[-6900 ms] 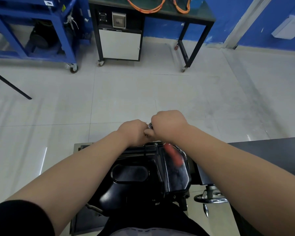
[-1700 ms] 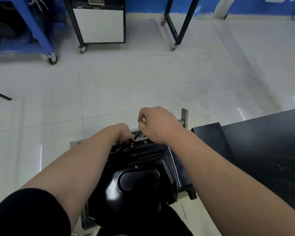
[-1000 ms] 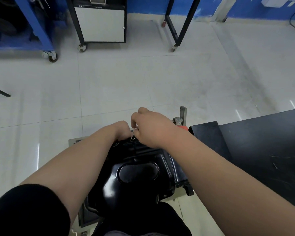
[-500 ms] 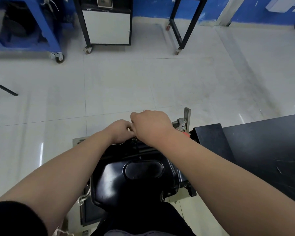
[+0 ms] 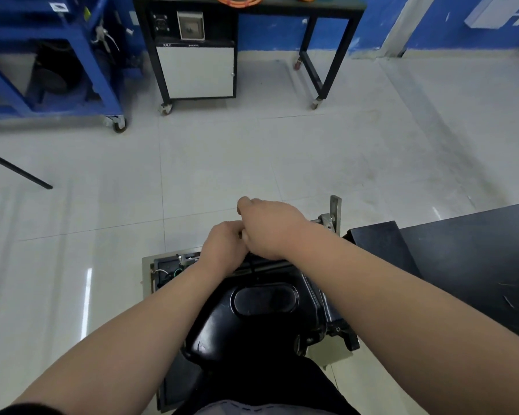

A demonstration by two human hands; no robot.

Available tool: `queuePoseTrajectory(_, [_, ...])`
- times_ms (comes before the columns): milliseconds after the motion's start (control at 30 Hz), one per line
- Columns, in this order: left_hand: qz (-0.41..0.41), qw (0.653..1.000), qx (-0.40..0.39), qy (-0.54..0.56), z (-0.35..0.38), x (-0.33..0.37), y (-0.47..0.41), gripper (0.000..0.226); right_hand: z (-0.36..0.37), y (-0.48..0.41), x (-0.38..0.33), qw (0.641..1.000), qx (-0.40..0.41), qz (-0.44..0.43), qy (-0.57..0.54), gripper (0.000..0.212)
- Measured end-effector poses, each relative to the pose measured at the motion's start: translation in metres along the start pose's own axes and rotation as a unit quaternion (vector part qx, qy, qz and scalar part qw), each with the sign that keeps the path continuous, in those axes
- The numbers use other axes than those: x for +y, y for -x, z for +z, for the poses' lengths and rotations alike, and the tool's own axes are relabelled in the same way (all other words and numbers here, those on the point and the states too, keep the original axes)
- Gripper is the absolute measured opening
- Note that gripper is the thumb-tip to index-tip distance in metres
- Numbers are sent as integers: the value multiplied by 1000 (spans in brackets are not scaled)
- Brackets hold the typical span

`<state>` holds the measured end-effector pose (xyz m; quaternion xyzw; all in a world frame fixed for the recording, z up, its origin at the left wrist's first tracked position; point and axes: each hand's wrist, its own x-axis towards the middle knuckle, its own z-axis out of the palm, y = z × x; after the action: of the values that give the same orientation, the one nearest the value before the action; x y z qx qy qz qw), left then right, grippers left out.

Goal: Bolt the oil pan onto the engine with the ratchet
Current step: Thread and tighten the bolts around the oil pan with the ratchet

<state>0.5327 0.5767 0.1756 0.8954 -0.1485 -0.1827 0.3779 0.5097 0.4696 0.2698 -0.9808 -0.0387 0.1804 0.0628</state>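
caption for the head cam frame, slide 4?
Both bare hands, left hand and right hand, meet at the far edge of the glossy black oil pan.

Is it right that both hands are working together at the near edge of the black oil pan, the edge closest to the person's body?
Not quite. In the head view the left hand and right hand are together at the far edge of the black oil pan, the edge away from the person's body. The rest holds: both hands are working there, closed and touching each other.
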Motion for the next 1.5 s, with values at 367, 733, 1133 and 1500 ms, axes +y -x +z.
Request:
queuePoseTrajectory(367, [118, 959, -18, -259, 5, 0, 5, 37, -29, 17, 11, 958, 45, -148, 242, 18])
queuePoseTrajectory(733, [143, 894, -91, -415, -4, 19, -1, 32, -25, 20, 7, 974, 38, -79, 210, 20])
queuePoseTrajectory(1133, [84, 913, -142, -373, -6, 37, -5, 28, -24, 18, 16, 985, 10, -13, 173, 9])
queuePoseTrajectory(1500, [45, 939, -114, -322, -6, 38, -6, 25, -18, 16, 13, 989, 5, 63, 135, 27])
